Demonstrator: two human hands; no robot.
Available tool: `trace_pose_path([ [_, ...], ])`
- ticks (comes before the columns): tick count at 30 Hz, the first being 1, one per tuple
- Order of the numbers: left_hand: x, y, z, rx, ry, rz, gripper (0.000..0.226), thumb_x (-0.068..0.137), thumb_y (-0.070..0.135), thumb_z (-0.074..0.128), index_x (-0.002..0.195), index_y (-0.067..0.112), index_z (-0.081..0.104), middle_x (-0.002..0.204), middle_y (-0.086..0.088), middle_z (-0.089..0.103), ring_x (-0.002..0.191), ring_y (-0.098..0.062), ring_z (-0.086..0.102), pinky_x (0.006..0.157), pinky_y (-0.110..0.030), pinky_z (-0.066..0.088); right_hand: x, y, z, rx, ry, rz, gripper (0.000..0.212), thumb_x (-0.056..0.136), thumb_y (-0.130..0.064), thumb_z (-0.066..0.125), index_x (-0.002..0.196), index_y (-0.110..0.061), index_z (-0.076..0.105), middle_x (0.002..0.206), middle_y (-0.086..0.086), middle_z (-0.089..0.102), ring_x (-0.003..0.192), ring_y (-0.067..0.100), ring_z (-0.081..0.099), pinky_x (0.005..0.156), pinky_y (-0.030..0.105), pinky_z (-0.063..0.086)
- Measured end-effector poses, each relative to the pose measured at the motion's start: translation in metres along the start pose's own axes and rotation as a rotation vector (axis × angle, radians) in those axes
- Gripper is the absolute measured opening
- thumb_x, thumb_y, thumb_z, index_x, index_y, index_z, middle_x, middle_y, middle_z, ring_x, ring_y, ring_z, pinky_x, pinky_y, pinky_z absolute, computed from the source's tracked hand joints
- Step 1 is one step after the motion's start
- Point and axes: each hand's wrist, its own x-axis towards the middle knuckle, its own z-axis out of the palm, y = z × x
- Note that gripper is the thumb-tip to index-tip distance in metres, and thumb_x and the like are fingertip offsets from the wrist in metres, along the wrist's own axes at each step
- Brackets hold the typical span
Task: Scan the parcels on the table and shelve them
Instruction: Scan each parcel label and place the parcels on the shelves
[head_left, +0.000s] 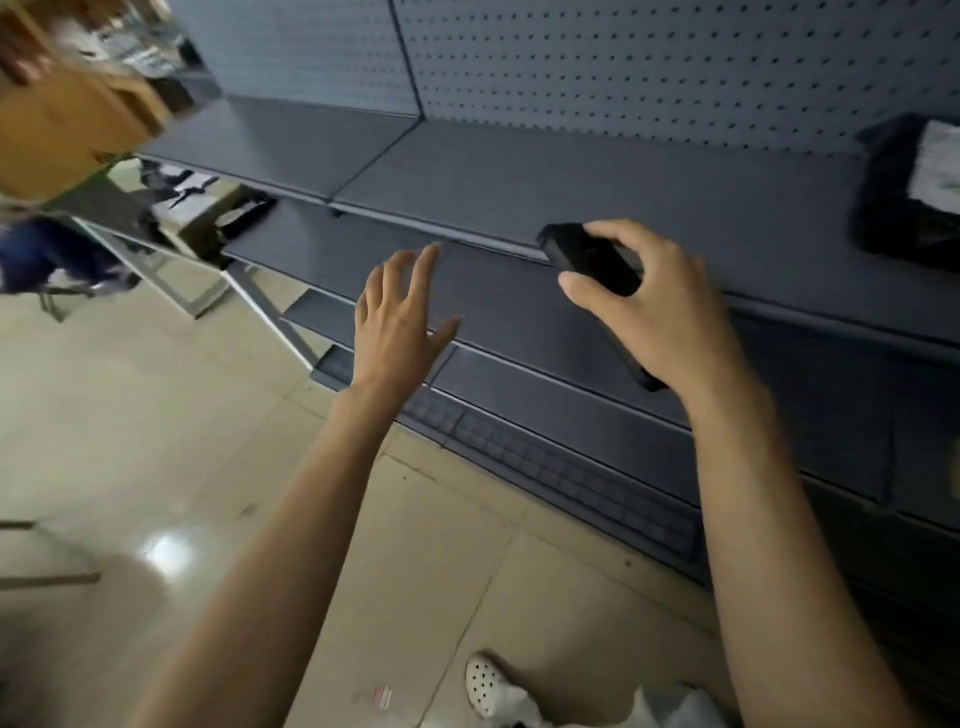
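Observation:
My right hand (652, 306) grips a black handheld scanner (587, 260), fingers curled over its top and thumb under it, in front of the dark grey shelf (519, 182). My left hand (397, 317) hangs in the air to the left with fingers straight and spread, holding nothing. A black parcel (898, 208) with a white label lies on the shelf at the far right. At the left, further black parcels (244, 213) lie on a table, blurred.
The shelving unit has a pegboard back (649, 67) and several lower shelves (545, 395) running down to the tiled floor (156, 441). A metal table frame (176, 280) stands at the left. A blurred person in blue (47, 254) is at the far left. My white shoe (483, 680) shows below.

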Motion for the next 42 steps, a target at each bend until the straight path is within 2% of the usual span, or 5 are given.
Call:
trace_pose_path([
  [8, -0.095, -0.207, -0.068, 0.185, 0.019, -0.303, 0.076, 0.088, 0.039, 0.068, 0.152, 0.029, 0.028, 0.148, -0.006, 0.037, 0.135, -0.032, 0.034, 0.107, -0.048, 0.035, 0.000, -0.128, 0.185, 0.105, -0.274, -0.246, 0.049, 0.086, -0.050, 0.068, 0.131, -0.033, 0.059, 0.123, -0.014, 0.065, 0.114, 0.010, 0.058, 0.095, 0.032, 0.049],
  [12, -0.130, -0.275, -0.087, 0.223, 0.039, -0.411, 0.073, 0.089, 0.038, 0.067, 0.151, 0.028, 0.030, 0.148, -0.004, 0.036, 0.137, -0.030, 0.031, 0.110, -0.046, 0.032, 0.001, -0.173, 0.250, 0.090, -0.386, -0.333, 0.046, 0.089, -0.048, 0.067, 0.131, -0.034, 0.058, 0.120, -0.011, 0.066, 0.103, 0.010, 0.056, 0.080, 0.026, 0.043],
  [19, -0.155, -0.375, -0.078, 0.274, -0.014, -0.554, 0.071, 0.086, 0.038, 0.070, 0.147, 0.027, 0.036, 0.149, -0.005, 0.035, 0.139, -0.031, 0.030, 0.111, -0.045, 0.029, 0.029, -0.214, 0.361, 0.025, -0.525, -0.387, 0.049, 0.090, -0.049, 0.065, 0.135, -0.032, 0.055, 0.125, -0.005, 0.064, 0.109, 0.013, 0.054, 0.082, 0.030, 0.042],
  [35, -0.017, -0.664, -0.044, 0.263, -0.142, -0.710, 0.068, 0.090, 0.039, 0.067, 0.148, 0.023, 0.036, 0.151, -0.005, 0.034, 0.139, -0.030, 0.029, 0.112, -0.043, 0.026, 0.246, -0.347, 0.648, 0.002, -0.672, -0.430, 0.051, 0.088, -0.050, 0.066, 0.135, -0.032, 0.057, 0.124, 0.000, 0.067, 0.113, 0.024, 0.060, 0.086, 0.037, 0.050],
  [42, 0.027, -0.774, -0.016, 0.199, -0.176, -0.776, 0.068, 0.090, 0.042, 0.065, 0.149, 0.024, 0.035, 0.151, -0.004, 0.035, 0.139, -0.029, 0.030, 0.112, -0.043, 0.026, 0.316, -0.383, 0.753, -0.086, -0.742, -0.425, 0.051, 0.088, -0.051, 0.066, 0.135, -0.033, 0.056, 0.125, -0.003, 0.065, 0.109, 0.020, 0.058, 0.077, 0.032, 0.043],
])
